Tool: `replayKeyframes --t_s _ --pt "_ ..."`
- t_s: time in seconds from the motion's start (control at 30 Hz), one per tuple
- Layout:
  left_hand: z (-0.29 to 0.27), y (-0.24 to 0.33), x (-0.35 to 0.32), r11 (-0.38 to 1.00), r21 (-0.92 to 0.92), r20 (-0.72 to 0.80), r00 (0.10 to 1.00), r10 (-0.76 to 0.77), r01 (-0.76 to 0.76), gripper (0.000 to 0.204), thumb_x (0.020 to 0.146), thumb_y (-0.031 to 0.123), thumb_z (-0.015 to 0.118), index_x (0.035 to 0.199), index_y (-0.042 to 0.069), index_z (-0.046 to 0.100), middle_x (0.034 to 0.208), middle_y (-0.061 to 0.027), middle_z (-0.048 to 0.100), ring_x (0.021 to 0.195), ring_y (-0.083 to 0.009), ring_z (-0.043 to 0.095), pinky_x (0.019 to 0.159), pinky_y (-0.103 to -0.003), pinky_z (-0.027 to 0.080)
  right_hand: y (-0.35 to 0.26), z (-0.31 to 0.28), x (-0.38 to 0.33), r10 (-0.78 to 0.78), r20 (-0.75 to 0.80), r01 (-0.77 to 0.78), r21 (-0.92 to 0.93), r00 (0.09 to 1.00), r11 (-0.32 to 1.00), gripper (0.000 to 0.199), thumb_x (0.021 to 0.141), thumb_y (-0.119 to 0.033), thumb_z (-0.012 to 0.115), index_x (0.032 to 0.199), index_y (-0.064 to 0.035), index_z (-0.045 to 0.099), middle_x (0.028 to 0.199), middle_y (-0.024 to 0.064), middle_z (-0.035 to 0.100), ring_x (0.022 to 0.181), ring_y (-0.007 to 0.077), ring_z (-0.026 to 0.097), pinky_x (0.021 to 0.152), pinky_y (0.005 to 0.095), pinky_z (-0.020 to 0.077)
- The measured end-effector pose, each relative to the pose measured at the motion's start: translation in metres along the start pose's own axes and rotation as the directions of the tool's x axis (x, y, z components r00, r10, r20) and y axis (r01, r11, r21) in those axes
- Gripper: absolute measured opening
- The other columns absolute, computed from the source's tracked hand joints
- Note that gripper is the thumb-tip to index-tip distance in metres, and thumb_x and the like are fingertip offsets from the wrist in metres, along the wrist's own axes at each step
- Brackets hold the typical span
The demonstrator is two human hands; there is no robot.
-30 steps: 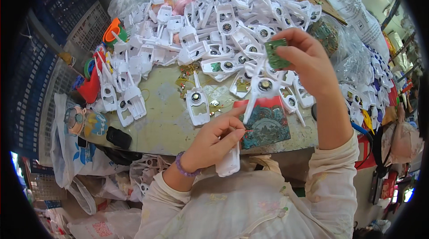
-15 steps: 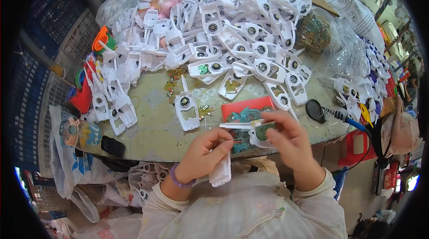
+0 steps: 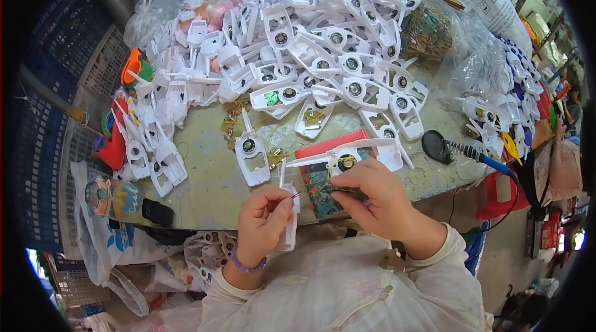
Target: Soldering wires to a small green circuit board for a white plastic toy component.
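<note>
My left hand (image 3: 264, 220) is closed around a white plastic casing half (image 3: 287, 232), its narrow handle pointing up and away. Thin red and dark wires (image 3: 295, 195) stick out beside the thumb and index finger. To the right, my right hand (image 3: 382, 201) grips another white casing (image 3: 316, 159) by its near side; a round black speaker (image 3: 346, 162) and yellowish wires show in it. What lies under those right fingers is partly hidden. Below this casing is a red tray (image 3: 332, 143) with teal circuit boards (image 3: 315, 188) in it.
A large heap of white casings (image 3: 292, 34) covers the table's back. One casing (image 3: 251, 152) lies left of the tray. At right, a blue-handled soldering iron (image 3: 496, 169) rests in a spring holder beside a black disc (image 3: 437, 147). A black box (image 3: 157, 213) sits at the front left edge.
The right-hand casing has turned, so its speaker shows instead of the green board. My left hand has moved slightly left with its casing, which now stands more upright. The whole view has shifted a little.
</note>
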State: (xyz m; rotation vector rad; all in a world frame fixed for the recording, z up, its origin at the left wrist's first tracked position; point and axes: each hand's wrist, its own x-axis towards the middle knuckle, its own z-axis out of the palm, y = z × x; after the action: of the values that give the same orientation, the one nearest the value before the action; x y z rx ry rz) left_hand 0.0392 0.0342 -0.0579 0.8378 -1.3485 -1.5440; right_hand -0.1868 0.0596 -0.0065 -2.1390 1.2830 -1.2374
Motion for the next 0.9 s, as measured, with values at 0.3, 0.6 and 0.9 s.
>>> replayKeyframes --t_s 0.3,0.6,0.9 --pt "0.010 0.003 -0.002 0.972 0.235 -0.055 0.998 0.027 -0.013 0.007 0.085 0.003 0.064 0.090 0.000 0.066 0.074 -0.0020 0.062 0.064 -0.0061 0.056 0.058 -0.020 0.044 0.005 0.005 -0.005 -0.073 0.077 0.093 -0.291 0.994 0.952 0.037 0.069 -0.001 0.069 0.104 -0.0080 0.067 0.100 0.0071 0.059 0.084 0.0240 0.057 0.071 0.0334 0.0485" --pt "0.012 0.005 -0.006 0.956 0.287 0.059 0.997 0.041 -0.057 0.010 0.087 -0.002 0.059 0.096 -0.001 0.063 0.081 -0.0045 0.062 0.065 -0.0093 0.060 0.060 -0.022 0.048 0.015 0.005 -0.011 -0.168 -0.007 0.161 -0.253 0.986 0.954 0.030 0.066 -0.002 0.072 0.095 -0.0064 0.069 0.090 0.0054 0.060 0.080 0.0238 0.056 0.067 0.0340 0.0460" --pt "0.023 0.011 -0.006 0.961 0.276 0.042 0.999 0.015 -0.026 0.009 0.083 0.005 0.067 0.091 0.002 0.067 0.075 -0.0020 0.062 0.062 -0.0065 0.055 0.056 -0.021 0.043 0.003 0.019 -0.017 -0.116 -0.121 0.107 -0.077 0.986 0.991 0.020 0.067 -0.007 0.077 0.085 -0.0072 0.070 0.081 0.0024 0.060 0.073 0.0225 0.054 0.063 0.0320 0.0432"
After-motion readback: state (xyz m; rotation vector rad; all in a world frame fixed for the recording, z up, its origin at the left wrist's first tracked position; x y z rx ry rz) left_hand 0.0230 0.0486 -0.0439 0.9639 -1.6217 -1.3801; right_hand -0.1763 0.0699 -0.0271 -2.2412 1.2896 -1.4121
